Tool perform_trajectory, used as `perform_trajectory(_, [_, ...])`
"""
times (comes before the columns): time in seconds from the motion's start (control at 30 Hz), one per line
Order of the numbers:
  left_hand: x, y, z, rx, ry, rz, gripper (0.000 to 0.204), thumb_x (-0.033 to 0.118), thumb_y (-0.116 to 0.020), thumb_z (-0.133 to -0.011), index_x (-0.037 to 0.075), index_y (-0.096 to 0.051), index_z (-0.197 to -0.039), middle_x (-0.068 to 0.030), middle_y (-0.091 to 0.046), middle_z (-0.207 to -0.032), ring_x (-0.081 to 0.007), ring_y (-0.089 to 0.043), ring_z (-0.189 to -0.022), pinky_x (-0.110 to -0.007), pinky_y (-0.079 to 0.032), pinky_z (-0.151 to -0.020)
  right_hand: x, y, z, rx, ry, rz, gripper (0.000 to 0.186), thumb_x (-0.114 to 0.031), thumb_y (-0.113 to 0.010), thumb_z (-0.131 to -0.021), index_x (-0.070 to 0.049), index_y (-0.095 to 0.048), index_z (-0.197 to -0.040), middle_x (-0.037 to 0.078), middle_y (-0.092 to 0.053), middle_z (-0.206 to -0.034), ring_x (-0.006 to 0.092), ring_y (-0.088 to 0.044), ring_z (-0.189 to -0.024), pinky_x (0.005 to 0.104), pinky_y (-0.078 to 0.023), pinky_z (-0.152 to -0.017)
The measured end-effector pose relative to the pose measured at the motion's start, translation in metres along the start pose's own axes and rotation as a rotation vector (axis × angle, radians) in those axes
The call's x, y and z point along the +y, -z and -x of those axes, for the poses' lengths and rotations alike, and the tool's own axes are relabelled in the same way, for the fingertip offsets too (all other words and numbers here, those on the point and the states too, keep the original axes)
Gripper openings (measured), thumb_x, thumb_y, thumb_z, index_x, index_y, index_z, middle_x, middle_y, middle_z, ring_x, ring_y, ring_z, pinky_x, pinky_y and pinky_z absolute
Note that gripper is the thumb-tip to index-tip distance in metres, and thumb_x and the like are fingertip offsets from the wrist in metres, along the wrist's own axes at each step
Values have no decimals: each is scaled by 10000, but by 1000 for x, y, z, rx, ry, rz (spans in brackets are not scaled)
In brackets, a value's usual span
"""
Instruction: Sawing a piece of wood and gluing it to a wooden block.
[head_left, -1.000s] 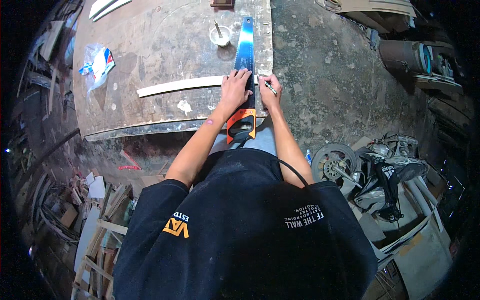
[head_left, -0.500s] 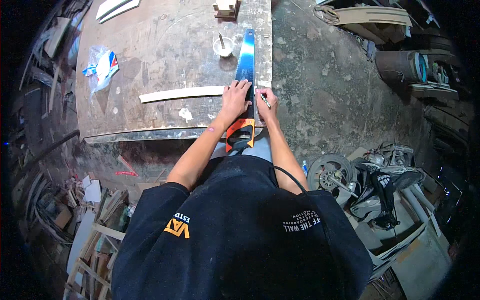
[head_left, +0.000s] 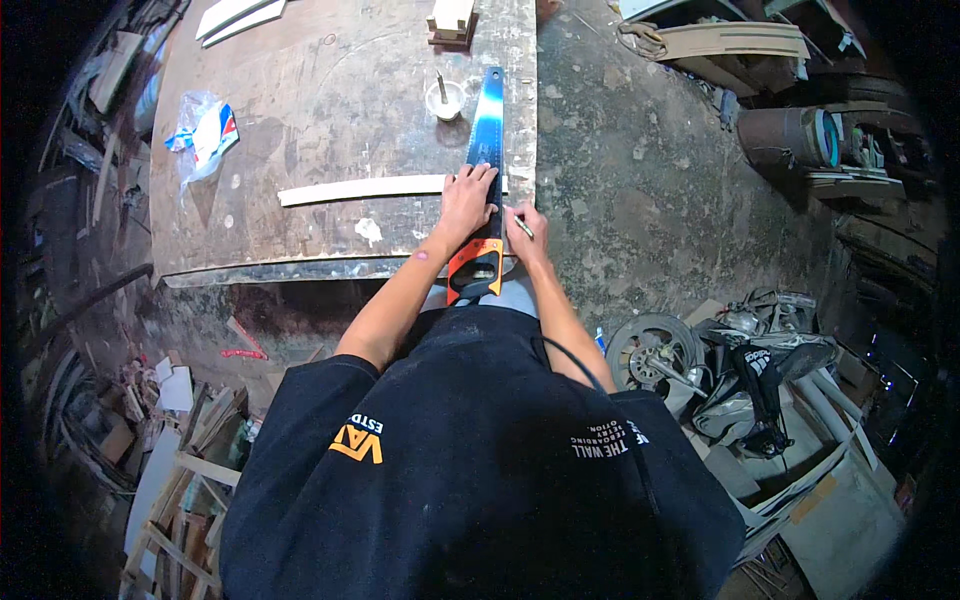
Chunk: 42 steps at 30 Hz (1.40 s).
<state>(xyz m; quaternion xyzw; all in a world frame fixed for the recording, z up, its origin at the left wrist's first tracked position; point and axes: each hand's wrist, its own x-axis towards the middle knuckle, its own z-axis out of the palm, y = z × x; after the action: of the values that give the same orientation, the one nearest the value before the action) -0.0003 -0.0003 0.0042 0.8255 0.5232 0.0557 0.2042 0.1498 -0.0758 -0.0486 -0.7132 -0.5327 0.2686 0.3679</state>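
Note:
A handsaw (head_left: pixel 487 125) with a blue-lit blade and an orange-and-black handle lies near the right edge of the worktable (head_left: pixel 330 110), its handle toward me. Underneath the blade runs a slightly curved, pale strip (head_left: pixel 365 189) that stretches to the left. My left hand (head_left: pixel 467 200) is closed over the strip's right end and the blade, fingertips on the metal, holding the saw down. Just right of the blade, my right hand (head_left: pixel 530 232) pinches a pencil (head_left: pixel 523 227), with its point by the saw's straight edge. The pencil's contact with the surface is too small to make out.
Beyond the strip stand a white cup (head_left: pixel 445 101) with a stick in it and a small wooden block piece (head_left: pixel 451 22). A plastic bag (head_left: pixel 205 135) lies at left, pale strips (head_left: pixel 240 20) behind it. A wheel (head_left: pixel 655 355) and machine parts occupy the floor at right, scrap wood (head_left: pixel 200 480) lower left.
My right hand has moved a little toward me along the saw, bringing the pencil with it. My left hand keeps its place on the blade and strip.

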Motion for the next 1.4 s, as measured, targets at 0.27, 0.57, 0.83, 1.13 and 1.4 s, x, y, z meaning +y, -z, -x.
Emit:
perform_trajectory(0.27, [2,-2,3,19,-17,5,757,258,-845,-661,134,-545,-1344,-40,-558,-1358,-253,-522,-1204,-445,-451,-947,-11,-2,-39,68,-154,-73,244,-238,-704,-890,-19,-624,-820,165,-659,-718,212,-624,-637,384,-484,-603])
perform_trajectory(0.57, [0,0,4,13,-5,-14,728,240,-835,-680,139,-547,-1341,-35,-563,-1349,-252,-525,-1201,-447,-452,-945,-14,-13,-42,45,-135,-96,253,-244,-728,-872,-14,-638,-816,173,-655,-685,229,-638,-613,382,-489,-598])
perform_trajectory(0.83, [-1,-2,4,24,-12,0,728,238,-830,-684,143,-542,-1346,-33,-562,-1345,-253,-523,-1200,-444,-448,-948,-13,-11,-40,102,-117,-95,207,-188,-703,-873,-8,-614,-823,197,-656,-719,333,-661,-650,413,-503,-619])
perform_trajectory(1.13, [0,-3,4,10,-7,-17,732,244,-825,-688,146,-537,-1354,-30,-562,-1346,-252,-521,-1201,-435,-444,-956,-10,-10,-40,42,-83,-121,220,-199,-701,-880,-9,-606,-819,202,-650,-722,337,-656,-651,417,-502,-622])
perform_trajectory(1.4, [-1,0,4,-4,4,-5,723,230,-822,-692,145,-540,-1353,-31,-557,-1358,-251,-513,-1218,-440,-442,-965,-1,-13,-43,6,-4,-39,219,-215,-715,-867,-17,-630,-828,178,-658,-690,281,-658,-608,395,-501,-592])
